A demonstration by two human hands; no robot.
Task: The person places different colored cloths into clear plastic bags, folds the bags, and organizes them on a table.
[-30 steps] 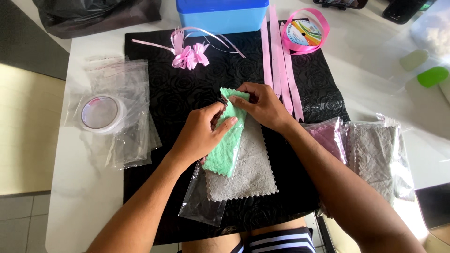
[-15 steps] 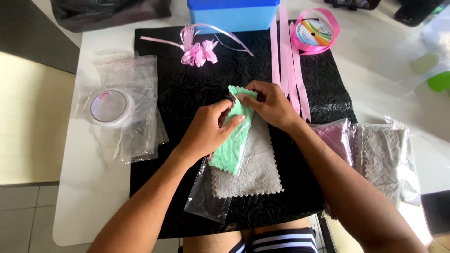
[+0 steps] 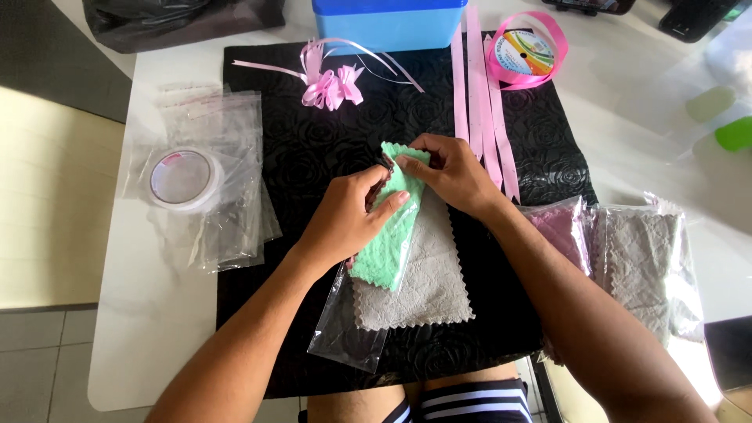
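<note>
Slanting green cloth (image 3: pixel 389 235), top far-right

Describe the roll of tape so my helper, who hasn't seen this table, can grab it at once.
Start at the black embossed mat covering the middle of the white table, then look off its left edge to the pile of clear plastic bags. The round roll of clear tape lies on that pile: the only ring-shaped thing there, white-rimmed.
</note>
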